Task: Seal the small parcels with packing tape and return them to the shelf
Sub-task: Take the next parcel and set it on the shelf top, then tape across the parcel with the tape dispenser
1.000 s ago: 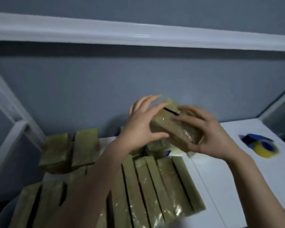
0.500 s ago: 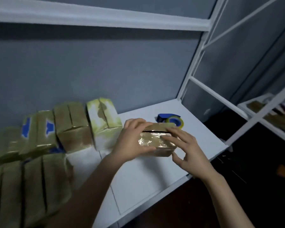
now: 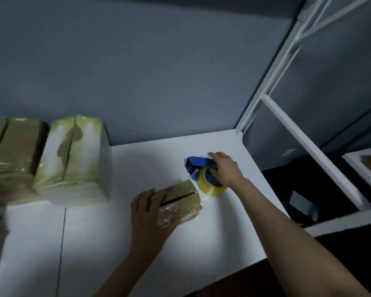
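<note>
Head view: the small brown film-wrapped parcel [image 3: 182, 200] now lies on the white shelf [image 3: 107, 239], not up in both hands as before; the left hand [image 3: 147, 211] holds it, fingers curled over its end; the right hand [image 3: 226, 169] has gone to the blue tape holder with yellow roll [image 3: 204, 179] and curls round it, so taping looks next; its fingertips are blurred; stacked brown parcels [image 3: 71, 159] are cut off left.

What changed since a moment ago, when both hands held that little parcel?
The parcel came down onto the white shelf. The right hand let go of it and took hold of the tape dispenser. The left hand still holds the parcel; the stacked parcels to its left stayed put.
</note>
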